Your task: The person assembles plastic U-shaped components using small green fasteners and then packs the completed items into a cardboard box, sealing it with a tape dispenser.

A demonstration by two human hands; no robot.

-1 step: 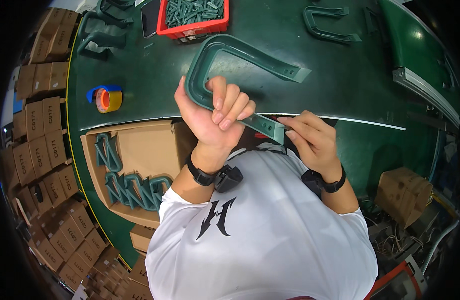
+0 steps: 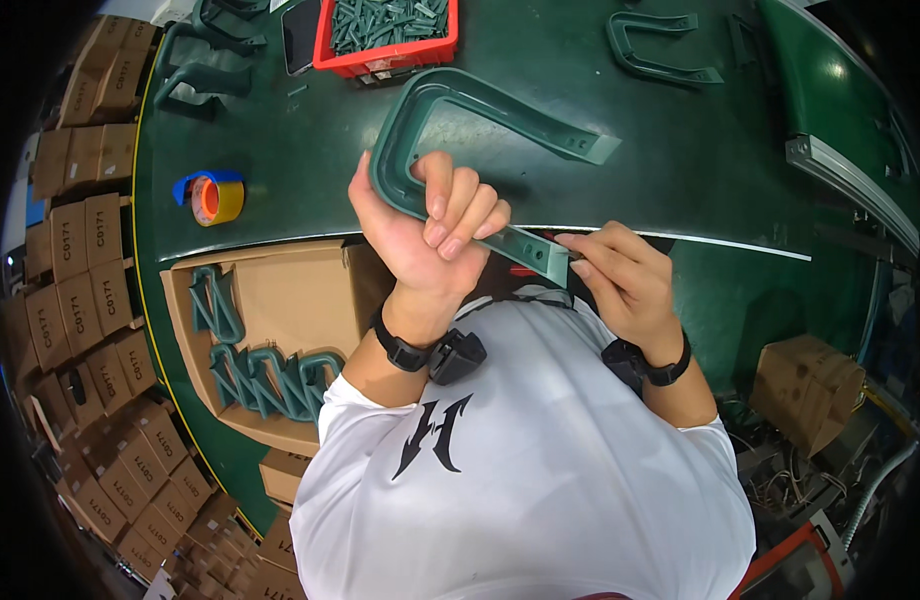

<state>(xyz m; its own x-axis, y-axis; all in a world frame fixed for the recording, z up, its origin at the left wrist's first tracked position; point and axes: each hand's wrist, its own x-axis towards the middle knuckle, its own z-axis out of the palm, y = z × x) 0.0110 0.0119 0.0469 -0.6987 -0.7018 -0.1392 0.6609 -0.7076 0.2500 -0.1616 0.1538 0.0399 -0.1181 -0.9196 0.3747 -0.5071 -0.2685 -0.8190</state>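
Observation:
A green U-shaped plastic handle is raised over the near edge of the table, its bend toward the upper left. My left hand is closed around its lower leg, fingers curled over it and thumb up along the bend. The other leg points right and hangs free. At the tip of the lower leg, by two small holes, my right hand is closed in a pinch. Something small and dark seems to show between those fingertips, too small to name.
On the green table stand a red bin of small green pieces, a phone, a tape roll and more green handles. An open carton holding several handles is at my left. Stacked cartons fill the far left.

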